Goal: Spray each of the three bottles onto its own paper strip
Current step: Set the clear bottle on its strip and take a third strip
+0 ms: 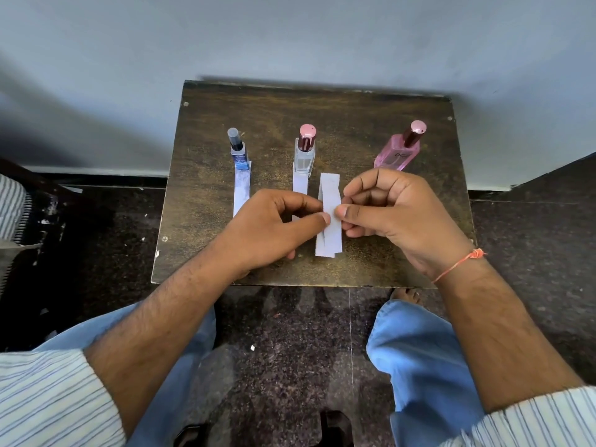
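Striped shirt sleeves (48, 401) and blue jeans (425, 356) fill the near edge of the view, with both bare forearms reaching forward over a dark speckled floor (283, 333) to a small dark wooden desk (371, 101). Between the two hands stands a folded or doubled white paper strip (329, 217), held up over the desk top. The left hand (271, 230) pinches its left edge with thumb and curled fingers, and the right hand (396, 214) pinches its right edge the same way, thumb tips almost meeting across the paper. An orange thread band (461, 264) circles the right wrist.

Just beyond the left hand, two more white strips lie flat on the desk: one (241, 191) runs out from under a blue bottle with a dark cap (237, 150), the other (300, 185) from under a clear bottle with a pink cap (304, 153), and the left hand covers the near end of each. Beyond the right hand, a pink bottle with a rose cap (400, 150) stands with its base just behind the knuckles. Behind the desk rises a pale grey wall (290, 37).
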